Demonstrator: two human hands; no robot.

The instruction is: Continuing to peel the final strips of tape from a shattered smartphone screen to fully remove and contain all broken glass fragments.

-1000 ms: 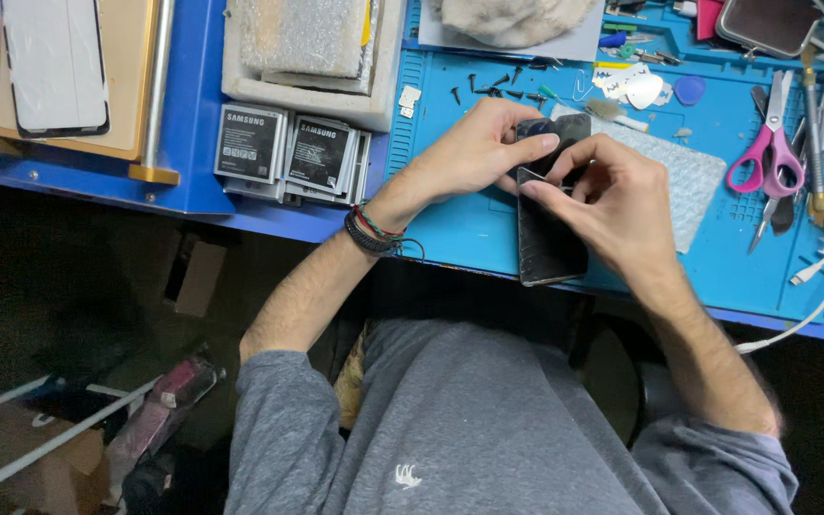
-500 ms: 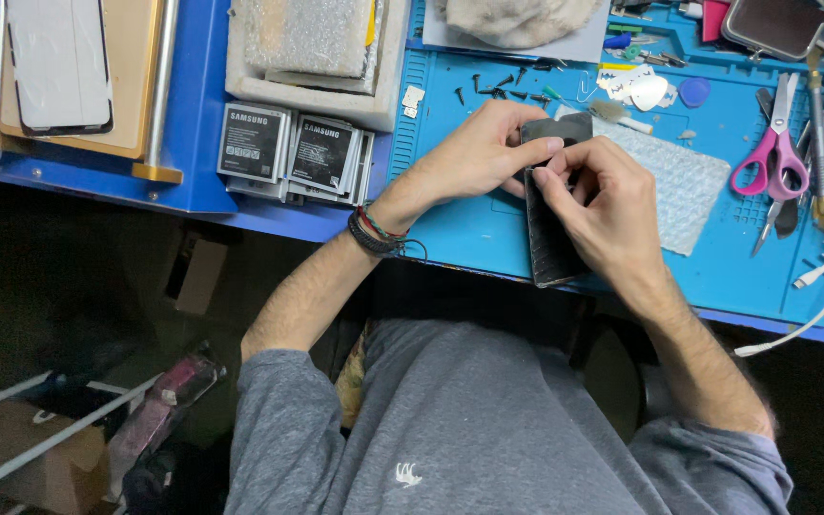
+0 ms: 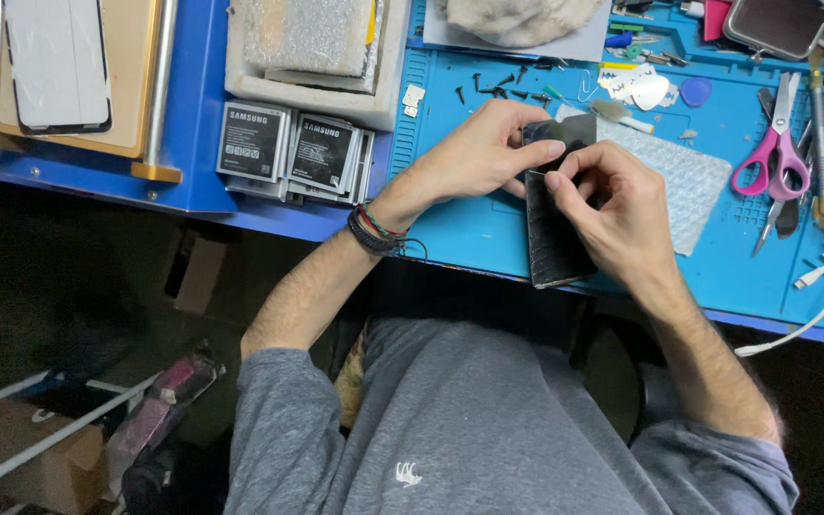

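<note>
Both hands meet over a dark phone held on edge above the blue mat, at the near side of the worktop. My left hand curls closed around the phone's far end, fingertips pinching its top edge; my right hand is closed on its side, thumb and forefinger pressing near the same corner. I judge the phone is mid-repair: loose black screws lie on the mat just beyond, so it seems opened, with reassembly left. A bubble-wrap sheet lies under the right hand. Pink-handled scissors rest to the right among tools and white cables. To the left, two flat black battery packs with pale labels sit side by side at the worktop's near edge, before a foam tray. Far left, a white-backed screen panel lies on a wooden jig.
</note>
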